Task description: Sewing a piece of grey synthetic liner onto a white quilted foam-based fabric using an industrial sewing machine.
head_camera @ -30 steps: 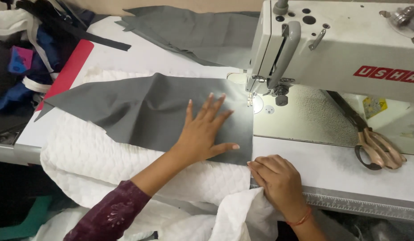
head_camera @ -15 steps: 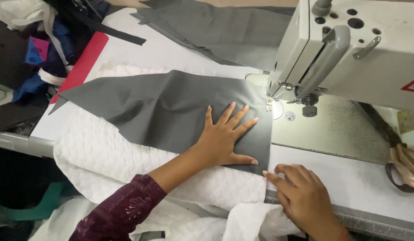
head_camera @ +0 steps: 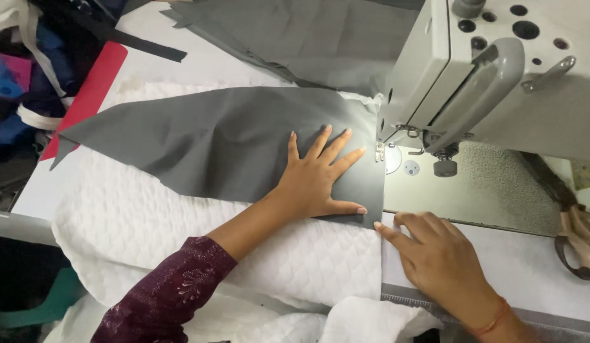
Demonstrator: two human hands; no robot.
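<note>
1. I take the sewing machine (head_camera: 498,76) as my landmark. The grey cloth (head_camera: 212,146) lies flat to its left, on top of the white quilted fabric (head_camera: 180,235), with its right edge running just beside the needle (head_camera: 380,151).

2. My left hand (head_camera: 317,181) lies flat on the grey cloth, fingers spread wide, its grip closed on nothing. The fingertips (head_camera: 347,133) sit near the needle, just left of it. If the machine runs while they rest there, I judge they could be stitched or struck.

3. My right hand (head_camera: 434,254) rests below the machine head, its forefinger touching the lower right corner of the grey cloth. That grip is loose and holds nothing too, as far as I can tell. A light touch like this may let the corner slide, and the two layers would then be sewn out of line.

4. The grey cloth shows soft folds well left of the machine. If I push without smoothing them, a pleat could travel to the needle.

5. The quilted fabric hangs over the front edge of the counter (head_camera: 536,279). Its weight may drag both layers away from the machine.

6. Scissors (head_camera: 581,241) lie to the right of the machine, near the counter's edge, where a sleeve could knock them off.
</note>
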